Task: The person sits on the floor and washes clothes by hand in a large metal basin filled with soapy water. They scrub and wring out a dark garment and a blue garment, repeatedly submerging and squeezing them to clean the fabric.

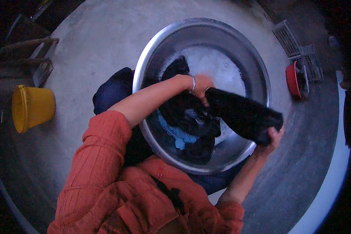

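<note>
I see a crinkled rust-red shirt [132, 199], its sleeves [105, 156] bunched near the elbows. A silvery bracelet [193, 83] circles the left hand's [202, 84] wrist. Dark blue trousers [112, 90] cover the legs.

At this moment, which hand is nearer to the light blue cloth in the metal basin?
Left. The left hand is beyond the light blue cloth; the right hand is farther, near the basin's right rim.

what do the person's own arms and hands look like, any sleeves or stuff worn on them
Rust-red sleeves of crinkled cloth, pushed up to around the elbows. The left hand has a silvery bangle at its wrist; none shows at the right hand. Neither hand is gloved.
</note>
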`<action>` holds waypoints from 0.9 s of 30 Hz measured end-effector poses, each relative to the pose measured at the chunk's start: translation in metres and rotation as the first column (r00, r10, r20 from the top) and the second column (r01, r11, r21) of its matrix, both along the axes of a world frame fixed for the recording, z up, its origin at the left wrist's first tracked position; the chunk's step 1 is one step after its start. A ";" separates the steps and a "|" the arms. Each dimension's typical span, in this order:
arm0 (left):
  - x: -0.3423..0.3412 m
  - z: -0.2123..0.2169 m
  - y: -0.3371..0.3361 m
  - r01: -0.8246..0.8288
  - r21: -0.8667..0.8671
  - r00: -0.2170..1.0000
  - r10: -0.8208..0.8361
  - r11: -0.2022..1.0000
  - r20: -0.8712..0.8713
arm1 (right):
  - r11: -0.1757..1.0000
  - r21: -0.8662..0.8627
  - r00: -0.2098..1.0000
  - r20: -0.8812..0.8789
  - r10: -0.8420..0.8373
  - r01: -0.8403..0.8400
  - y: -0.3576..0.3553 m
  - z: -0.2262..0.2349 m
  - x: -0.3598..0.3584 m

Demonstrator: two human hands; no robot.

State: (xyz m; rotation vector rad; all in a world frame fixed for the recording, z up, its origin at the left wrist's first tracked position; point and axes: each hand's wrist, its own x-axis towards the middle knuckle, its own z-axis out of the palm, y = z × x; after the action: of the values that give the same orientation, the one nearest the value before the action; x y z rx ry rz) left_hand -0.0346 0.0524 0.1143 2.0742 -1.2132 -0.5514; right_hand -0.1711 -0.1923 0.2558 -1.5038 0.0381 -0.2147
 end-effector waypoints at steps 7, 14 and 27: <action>0.017 -0.029 -0.007 -0.767 0.134 0.520 0.729 0.628 -0.445 | 0.633 -0.771 0.883 -0.248 -0.399 0.069 -0.072 -0.113 0.087; 0.009 -0.049 -0.010 -0.718 0.245 0.480 0.719 0.651 -0.502 | 0.316 -0.923 0.958 -0.264 -0.108 -0.219 -0.017 -0.211 0.105; 0.017 -0.053 -0.023 -0.863 0.129 0.047 0.331 0.489 -0.943 | 0.674 -0.691 0.938 -0.348 0.005 -0.260 0.019 -0.231 0.131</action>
State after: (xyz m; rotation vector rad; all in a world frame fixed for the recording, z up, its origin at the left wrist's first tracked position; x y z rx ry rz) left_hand -0.0173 0.0297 0.0612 1.1907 0.3427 -0.6611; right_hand -0.0403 -0.1732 0.0247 -2.3377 0.1097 0.1738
